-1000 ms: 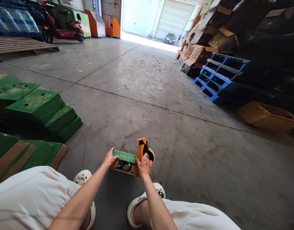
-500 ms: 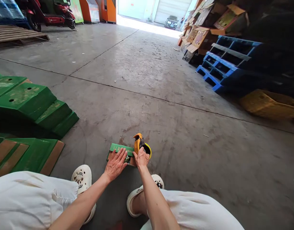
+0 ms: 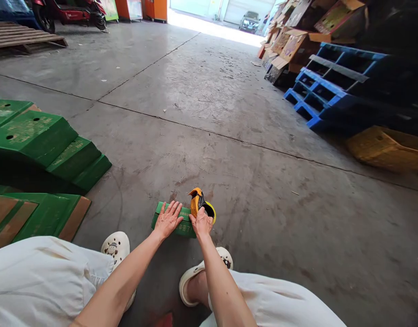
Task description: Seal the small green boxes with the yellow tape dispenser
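On the floor between my feet lies a small green cardboard box (image 3: 183, 228) with pale printed characters. Its top flaps lie folded down. My left hand (image 3: 168, 220) rests flat on the box top, fingers spread. An orange and black tape dispenser (image 3: 196, 200) with a yellow-rimmed tape roll stands at the box's right end. My right hand (image 3: 201, 221) is closed around the dispenser; its near side is hidden by the fingers.
Stacked green cartons (image 3: 35, 141) stand to the left. Blue pallets (image 3: 318, 97) and a tan carton (image 3: 388, 147) are at the right, with a heap of cardboard boxes (image 3: 291, 47) behind. A wooden pallet (image 3: 23, 37) and a red scooter (image 3: 69, 13) are far left.
The near green flap has been folded down, covering the opening that showed the contents. My left hand has shifted up and right across the top. My right hand stays on the dispenser.
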A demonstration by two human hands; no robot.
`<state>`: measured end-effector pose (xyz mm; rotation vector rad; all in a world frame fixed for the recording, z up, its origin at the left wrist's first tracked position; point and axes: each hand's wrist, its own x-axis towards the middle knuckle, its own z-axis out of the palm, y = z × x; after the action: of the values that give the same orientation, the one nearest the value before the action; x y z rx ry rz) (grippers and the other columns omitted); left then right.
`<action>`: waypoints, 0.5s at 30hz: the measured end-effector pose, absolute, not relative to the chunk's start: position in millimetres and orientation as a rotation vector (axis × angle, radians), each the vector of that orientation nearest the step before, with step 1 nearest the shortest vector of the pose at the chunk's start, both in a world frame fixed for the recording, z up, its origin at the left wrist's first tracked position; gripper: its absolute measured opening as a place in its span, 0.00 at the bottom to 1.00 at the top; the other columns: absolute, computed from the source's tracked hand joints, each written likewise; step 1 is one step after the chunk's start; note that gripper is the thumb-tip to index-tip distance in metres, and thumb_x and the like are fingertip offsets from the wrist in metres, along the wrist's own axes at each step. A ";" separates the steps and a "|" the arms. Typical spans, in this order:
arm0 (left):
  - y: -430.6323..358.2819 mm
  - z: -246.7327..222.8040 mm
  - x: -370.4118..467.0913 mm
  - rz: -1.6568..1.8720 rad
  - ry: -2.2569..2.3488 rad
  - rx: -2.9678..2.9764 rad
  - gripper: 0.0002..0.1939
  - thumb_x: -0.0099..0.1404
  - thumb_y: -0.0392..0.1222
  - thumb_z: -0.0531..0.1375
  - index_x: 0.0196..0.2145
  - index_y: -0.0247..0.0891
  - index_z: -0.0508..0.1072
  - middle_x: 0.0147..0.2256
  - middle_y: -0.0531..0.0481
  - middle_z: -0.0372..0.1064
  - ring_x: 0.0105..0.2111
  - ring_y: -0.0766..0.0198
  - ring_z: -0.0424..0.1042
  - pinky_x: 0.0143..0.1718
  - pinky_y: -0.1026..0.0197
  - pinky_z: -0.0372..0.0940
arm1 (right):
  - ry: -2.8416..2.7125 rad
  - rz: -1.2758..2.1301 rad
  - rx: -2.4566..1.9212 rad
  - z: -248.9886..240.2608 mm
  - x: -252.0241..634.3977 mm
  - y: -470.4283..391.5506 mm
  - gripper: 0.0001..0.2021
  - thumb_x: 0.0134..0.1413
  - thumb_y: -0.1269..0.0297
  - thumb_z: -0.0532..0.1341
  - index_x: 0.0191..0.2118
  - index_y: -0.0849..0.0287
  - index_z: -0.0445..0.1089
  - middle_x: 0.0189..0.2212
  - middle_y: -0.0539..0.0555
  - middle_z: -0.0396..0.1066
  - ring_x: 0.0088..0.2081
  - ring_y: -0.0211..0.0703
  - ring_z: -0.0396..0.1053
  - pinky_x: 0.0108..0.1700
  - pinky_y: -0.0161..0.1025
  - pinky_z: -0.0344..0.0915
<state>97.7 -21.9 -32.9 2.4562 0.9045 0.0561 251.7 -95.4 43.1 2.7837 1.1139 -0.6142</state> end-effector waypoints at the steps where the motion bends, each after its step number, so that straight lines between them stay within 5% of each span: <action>1: -22.3 -33.2 95.9 0.060 0.893 2.458 0.31 0.78 0.48 0.52 0.76 0.47 0.56 0.74 0.43 0.55 0.75 0.47 0.49 0.76 0.35 0.35 | 1.117 -0.619 2.777 43.9 250.7 -95.7 0.20 0.69 0.55 0.64 0.57 0.63 0.64 0.47 0.69 0.81 0.52 0.58 0.79 0.52 0.45 0.59; 5: -25.5 -31.2 84.3 0.018 0.806 2.517 0.38 0.75 0.58 0.57 0.76 0.45 0.54 0.74 0.39 0.53 0.76 0.45 0.47 0.76 0.36 0.34 | 1.138 -0.631 2.768 48.3 247.6 -100.2 0.20 0.70 0.54 0.63 0.57 0.63 0.63 0.46 0.68 0.81 0.52 0.58 0.79 0.52 0.45 0.59; 8: -26.8 -29.4 78.4 -0.085 0.703 2.576 0.63 0.56 0.68 0.72 0.78 0.40 0.48 0.75 0.31 0.46 0.76 0.36 0.41 0.75 0.32 0.31 | 1.178 -0.638 2.741 51.7 248.9 -104.4 0.20 0.69 0.54 0.63 0.57 0.63 0.64 0.46 0.67 0.81 0.51 0.58 0.78 0.52 0.45 0.59; 11: -25.4 -28.9 77.9 -0.155 0.670 2.612 0.78 0.41 0.57 0.81 0.78 0.37 0.43 0.75 0.27 0.45 0.75 0.32 0.41 0.74 0.32 0.30 | 1.265 -0.591 2.713 54.8 250.4 -106.3 0.18 0.68 0.57 0.64 0.55 0.61 0.65 0.44 0.64 0.81 0.50 0.56 0.78 0.54 0.44 0.58; 15: -20.4 -28.4 80.2 -0.152 0.679 2.607 0.75 0.43 0.50 0.80 0.78 0.35 0.43 0.74 0.27 0.48 0.75 0.34 0.45 0.74 0.36 0.31 | 1.311 -0.302 2.851 58.9 242.2 -106.6 0.21 0.73 0.55 0.58 0.60 0.66 0.64 0.44 0.67 0.80 0.50 0.56 0.78 0.57 0.45 0.57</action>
<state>80.2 -20.4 -28.4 2.6072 0.6791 -0.1520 242.2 -106.6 58.9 2.8508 1.3109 -0.3019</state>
